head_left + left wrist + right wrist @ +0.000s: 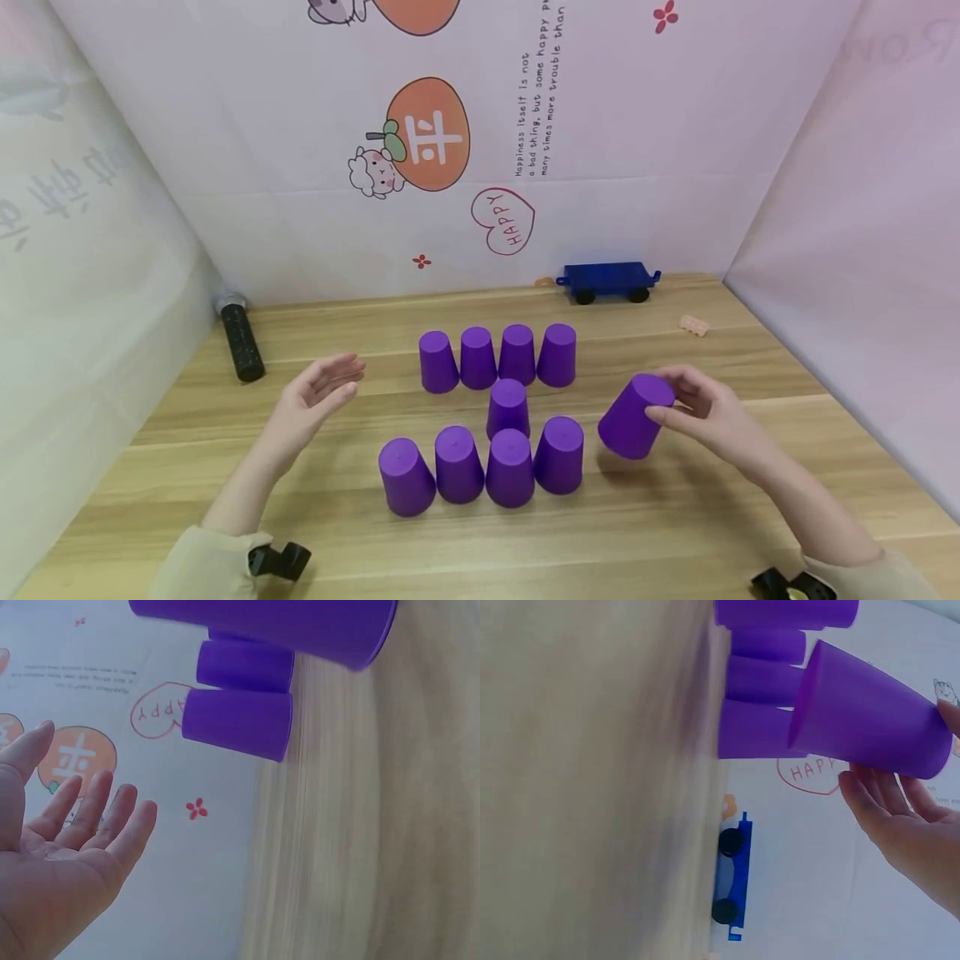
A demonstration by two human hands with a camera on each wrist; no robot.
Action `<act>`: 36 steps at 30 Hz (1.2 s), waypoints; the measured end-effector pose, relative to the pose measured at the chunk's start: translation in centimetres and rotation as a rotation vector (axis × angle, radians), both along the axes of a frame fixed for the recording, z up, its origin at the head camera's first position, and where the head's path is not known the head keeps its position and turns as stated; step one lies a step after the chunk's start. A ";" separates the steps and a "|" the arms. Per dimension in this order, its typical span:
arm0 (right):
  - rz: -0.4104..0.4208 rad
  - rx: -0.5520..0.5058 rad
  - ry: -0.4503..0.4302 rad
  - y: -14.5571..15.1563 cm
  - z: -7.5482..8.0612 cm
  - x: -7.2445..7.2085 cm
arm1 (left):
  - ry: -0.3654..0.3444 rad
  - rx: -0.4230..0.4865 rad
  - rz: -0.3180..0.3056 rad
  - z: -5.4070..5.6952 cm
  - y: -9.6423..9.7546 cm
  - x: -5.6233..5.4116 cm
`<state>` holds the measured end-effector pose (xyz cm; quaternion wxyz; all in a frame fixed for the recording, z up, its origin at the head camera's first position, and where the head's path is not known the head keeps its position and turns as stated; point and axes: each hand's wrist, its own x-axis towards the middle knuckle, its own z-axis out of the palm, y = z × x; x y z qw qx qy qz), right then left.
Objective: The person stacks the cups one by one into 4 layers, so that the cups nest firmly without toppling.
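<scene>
My right hand (708,417) grips an upside-down purple cup (632,423) between thumb and fingers, tilted and lifted off the table. In the right wrist view the same held cup (870,712) hides part of the cups behind it. My left hand (311,408) hovers left of the cups with relaxed fingers and holds nothing. Several upside-down purple cups form a back row (478,358). Another row of several cups (459,467) stands nearer to me. Between the rows, a single cup (507,408) stands just behind the front row.
A blue toy wagon (609,282) stands at the back right by the white printed backdrop (637,167). A small pale pink block (693,325) lies in front of it, to the right. At the far left lies a black microphone (242,340). The table (337,533) is wooden.
</scene>
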<state>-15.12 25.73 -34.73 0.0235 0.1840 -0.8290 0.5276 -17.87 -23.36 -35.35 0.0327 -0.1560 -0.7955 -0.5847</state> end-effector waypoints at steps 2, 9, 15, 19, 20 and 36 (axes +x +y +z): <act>-0.022 -0.030 0.029 0.0 0.4 -0.4 | 0.025 0.010 -0.009 0.0 0.2 1.0; -0.064 -0.127 0.087 -0.7 1.8 -2.6 | 0.058 0.032 -0.012 -0.7 1.3 3.7; -0.114 -0.068 0.097 -2.1 2.8 -4.9 | 0.015 0.019 0.030 -1.3 2.2 5.1; -0.145 -0.052 0.108 -3.1 3.7 -6.7 | -0.009 0.016 0.085 -1.6 2.8 6.0; -0.147 -0.054 0.110 -3.4 3.9 -7.1 | -0.013 0.011 0.089 -1.7 2.9 6.2; -0.095 -0.003 0.086 -9.1 4.2 -12.2 | -0.106 -0.036 0.018 -2.7 4.5 6.9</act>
